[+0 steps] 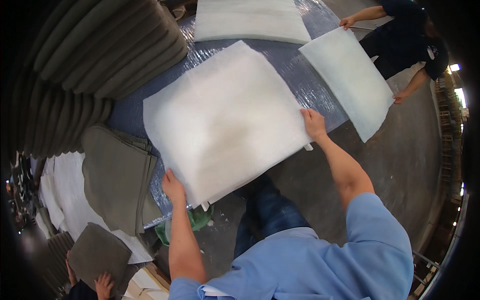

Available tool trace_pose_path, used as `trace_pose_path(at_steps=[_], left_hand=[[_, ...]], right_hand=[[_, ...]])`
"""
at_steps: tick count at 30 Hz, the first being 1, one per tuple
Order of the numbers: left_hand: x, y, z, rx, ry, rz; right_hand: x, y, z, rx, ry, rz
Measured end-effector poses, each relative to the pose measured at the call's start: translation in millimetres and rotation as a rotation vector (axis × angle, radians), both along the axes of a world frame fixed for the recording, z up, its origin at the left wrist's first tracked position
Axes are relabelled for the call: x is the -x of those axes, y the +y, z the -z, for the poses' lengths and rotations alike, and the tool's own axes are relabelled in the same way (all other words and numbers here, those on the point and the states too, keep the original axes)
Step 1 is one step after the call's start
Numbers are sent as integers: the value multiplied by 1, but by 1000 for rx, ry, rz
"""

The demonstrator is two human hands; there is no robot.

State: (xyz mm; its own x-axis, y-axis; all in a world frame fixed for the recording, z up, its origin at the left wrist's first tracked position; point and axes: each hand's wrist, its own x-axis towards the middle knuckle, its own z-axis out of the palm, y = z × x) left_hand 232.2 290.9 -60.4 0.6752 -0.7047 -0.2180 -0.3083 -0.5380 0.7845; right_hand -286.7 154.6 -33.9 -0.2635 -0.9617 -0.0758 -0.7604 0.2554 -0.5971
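Observation:
A large, roughly square sheet of white batting (225,120) is spread in front of me, over the table edge nearest my body. My left hand (173,187) grips its near left corner, thumb on top and fingers curled beneath. At the right edge, my right hand (313,124) is closed on the sheet in the same way. The fingers under the sheet are hidden on both hands. Beneath it lies a table covered in shiny bluish-grey film (300,75).
Another white pad (252,20) lies at the table's far side. A co-worker at the far right holds a white pad (350,82) by two corners. Grey cushions (110,45) are stacked at left, beside flat grey fabric pieces (117,175). At lower left, another person's hands touch a grey cushion (100,255).

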Motion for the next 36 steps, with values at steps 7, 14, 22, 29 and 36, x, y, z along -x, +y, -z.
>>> trace_pose_path(at_steps=[7, 14, 22, 29, 36], left_hand=[[28, 14, -11, 91, 500, -346], [20, 52, 0, 77, 330, -236], [34, 55, -20, 99, 543, -358], [31, 79, 0, 8, 27, -53], [6, 68, -10, -7, 128, -163]], right_hand=[[10, 26, 20, -39, -90, 36], [11, 15, 19, -70, -38, 47], [31, 22, 31, -98, -387, 15], [24, 36, 16, -276, -574, -1], [30, 30, 23, -147, -411, 130]])
